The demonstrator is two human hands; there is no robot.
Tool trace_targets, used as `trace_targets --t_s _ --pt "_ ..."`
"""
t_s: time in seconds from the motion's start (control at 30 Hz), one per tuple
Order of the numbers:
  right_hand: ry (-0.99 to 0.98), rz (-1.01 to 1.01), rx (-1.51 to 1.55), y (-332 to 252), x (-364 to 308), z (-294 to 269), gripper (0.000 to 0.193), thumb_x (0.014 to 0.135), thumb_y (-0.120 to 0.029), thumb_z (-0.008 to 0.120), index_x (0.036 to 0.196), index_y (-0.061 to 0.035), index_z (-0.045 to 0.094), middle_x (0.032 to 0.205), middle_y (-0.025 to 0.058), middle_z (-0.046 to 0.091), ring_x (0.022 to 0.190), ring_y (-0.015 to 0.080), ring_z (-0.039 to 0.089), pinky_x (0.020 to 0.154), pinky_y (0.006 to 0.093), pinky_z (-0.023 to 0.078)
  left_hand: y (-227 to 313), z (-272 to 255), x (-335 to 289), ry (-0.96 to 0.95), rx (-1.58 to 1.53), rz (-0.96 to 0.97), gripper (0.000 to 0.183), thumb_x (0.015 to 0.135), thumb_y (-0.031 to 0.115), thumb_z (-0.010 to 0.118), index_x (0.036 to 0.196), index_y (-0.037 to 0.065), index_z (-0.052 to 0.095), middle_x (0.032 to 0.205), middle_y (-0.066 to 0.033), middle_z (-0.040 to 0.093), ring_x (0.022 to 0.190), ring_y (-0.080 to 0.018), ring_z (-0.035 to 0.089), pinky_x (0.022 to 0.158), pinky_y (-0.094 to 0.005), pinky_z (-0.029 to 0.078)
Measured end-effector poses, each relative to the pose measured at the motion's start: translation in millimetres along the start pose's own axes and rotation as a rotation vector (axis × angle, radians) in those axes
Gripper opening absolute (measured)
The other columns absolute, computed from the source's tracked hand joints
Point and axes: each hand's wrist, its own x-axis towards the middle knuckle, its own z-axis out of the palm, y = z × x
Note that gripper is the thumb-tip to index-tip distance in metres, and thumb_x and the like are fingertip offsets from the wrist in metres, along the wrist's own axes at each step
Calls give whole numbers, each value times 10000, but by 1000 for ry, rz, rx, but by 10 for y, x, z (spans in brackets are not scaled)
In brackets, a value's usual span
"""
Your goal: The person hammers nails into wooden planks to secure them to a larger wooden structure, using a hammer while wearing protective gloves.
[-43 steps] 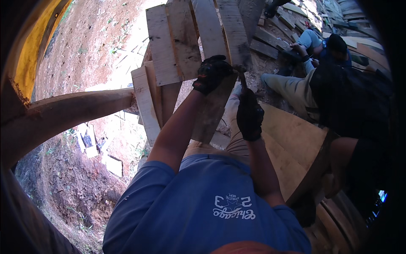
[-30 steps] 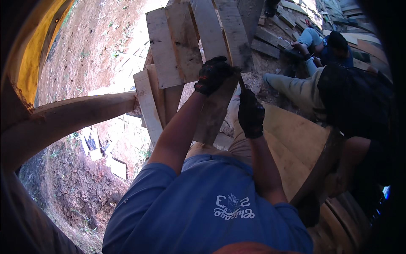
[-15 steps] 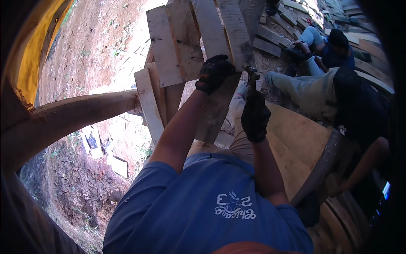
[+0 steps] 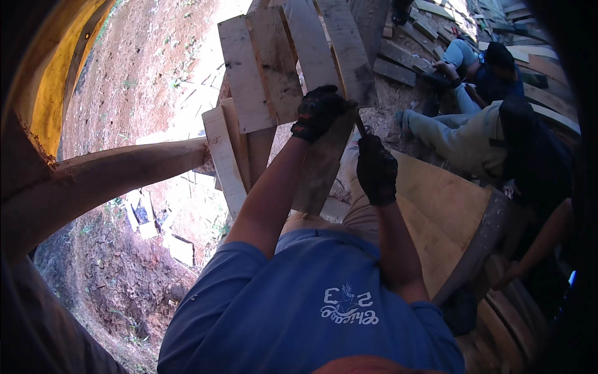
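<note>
Several pale boards lie side by side as a slatted wooden panel (image 4: 265, 68) in front of me, gaps showing between them. My left hand (image 4: 316, 113), in a black glove, rests at the near edge of the panel. Its fingers are drawn together and point right; whatever is between them is hidden. A hammer (image 4: 360, 124) is gripped in my black-gloved right hand (image 4: 377, 169). The hammer's head is beside my left fingertips, at the panel's near right corner, and I cannot tell whether it touches the wood. Another board (image 4: 321, 165) slants below my left hand.
A curved wooden beam (image 4: 124, 159) reaches in from the left. At my right lies a broad wooden sheet (image 4: 436, 202). One person in light trousers (image 4: 464, 134) sits close on the right, another person (image 4: 495, 78) farther back. Loose planks (image 4: 398, 62) are scattered at far right.
The hammer's head has swung down and left, from above my right hand to beside my left fingertips. My left hand stays at the panel's edge. The view has shifted slightly.
</note>
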Motion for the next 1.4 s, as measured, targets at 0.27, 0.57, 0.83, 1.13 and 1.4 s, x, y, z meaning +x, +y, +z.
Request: trace_targets --t_s 0.27,0.57,0.83,1.13,1.4 --pt "-35 8 -195 -127 -29 -20 115 1116 -187 576 1050 -106 623 865 100 647 722 300 708 594 412 544 19 63 -41 -17 83 -38 107 918 139 763 967 137 859 1102 -86 826 1299 -323 693 1077 -450 571" --pt "120 -9 38 -143 -11 -55 141 1119 -193 570 1026 -93 607 827 106 644 695 324 703 598 428 540 58 39 -24 64 35 -37 102 882 260 804 918 190 868 1099 -87 828 1203 -325 734 1055 -469 569" --pt "243 31 161 -306 121 -362 150 1126 -193 575 1022 -93 614 790 105 653 706 344 709 606 445 545 -11 40 -51 70 32 2 115 871 238 793 936 178 866 1063 -95 822 1176 -334 740 1015 -478 584" --pt "63 14 -319 -170 -46 -228 76 1088 -157 597 1033 -116 631 916 95 663 762 260 722 611 390 539 -61 55 -41 -46 32 -48 124 914 206 790 1014 174 856 1126 -64 817 1299 -328 688 1104 -460 546" --pt "0 15 -74 247 -522 -182 155 1033 -51 605 1180 -72 650 989 141 644 887 361 710 670 462 541 116 -155 -7 -106 15 30 520 838 272 925 1323 186 757 1348 -90 737 1438 -330 585 1203 -472 481"
